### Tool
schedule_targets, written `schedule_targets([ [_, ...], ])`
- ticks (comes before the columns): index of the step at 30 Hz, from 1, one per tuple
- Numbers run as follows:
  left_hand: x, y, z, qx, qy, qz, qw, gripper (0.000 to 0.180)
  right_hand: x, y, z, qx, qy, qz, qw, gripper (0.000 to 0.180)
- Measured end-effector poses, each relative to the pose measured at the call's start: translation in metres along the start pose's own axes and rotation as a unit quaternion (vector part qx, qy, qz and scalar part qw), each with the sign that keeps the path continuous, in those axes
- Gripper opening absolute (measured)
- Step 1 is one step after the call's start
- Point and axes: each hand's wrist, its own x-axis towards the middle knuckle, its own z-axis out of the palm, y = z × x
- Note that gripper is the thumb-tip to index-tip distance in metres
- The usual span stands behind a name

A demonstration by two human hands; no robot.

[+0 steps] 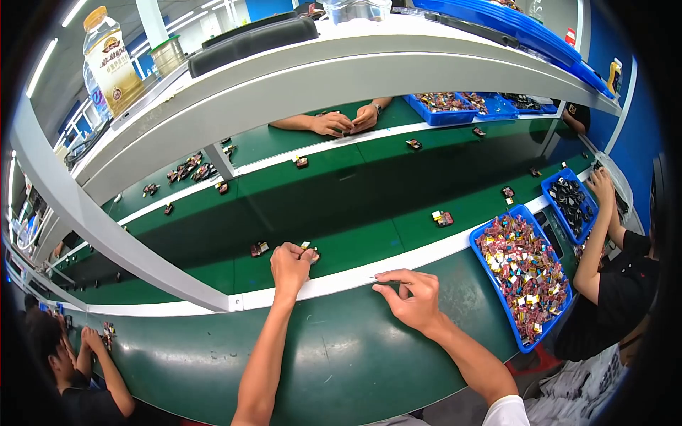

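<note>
My left hand (289, 268) reaches over the near edge of the green conveyor belt. Its fingers are closed on a small reddish electronic part with a pale tab (312, 253), partly hidden by the fingertips. My right hand (413, 295) hovers over the near side of the white rail, thumb and forefinger pinched. A thin, pointed sliver (371, 277) sticks out from that pinch; its exact kind is too small to make out. Similar parts lie on the belt, one left of my left hand (259, 248) and another (442, 218) farther right.
A blue tray (482, 245) heaped with small parts stands at my right; a second blue tray (584, 238) holds black pieces. A slanted white post (142, 245) rises at left, below a shelf (341, 78). Co-workers' hands (348, 122) are across the belt, others at both sides.
</note>
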Motion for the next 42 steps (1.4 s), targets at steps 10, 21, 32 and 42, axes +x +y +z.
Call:
schedule_targets([
  [10,-0.015,0.014,-0.006,-0.217,-0.128,-0.052,0.966,0.014,-0.003,0.012,-0.003,0.099,-0.012,0.121,0.988,0.013],
  [21,-0.026,0.014,0.009,-0.051,-0.071,0.004,0.996,0.024,0.007,0.023,-0.012,0.238,0.01,0.283,0.929,0.015],
  [32,-0.053,0.045,0.007,0.022,-0.169,0.039,0.985,0.021,0.005,0.023,-0.013,0.238,0.006,0.276,0.931,0.016],
  [42,-0.044,0.022,0.015,0.099,-0.034,0.129,0.986,0.018,0.006,0.017,-0.012,0.243,0.007,0.264,0.933,0.016],
])
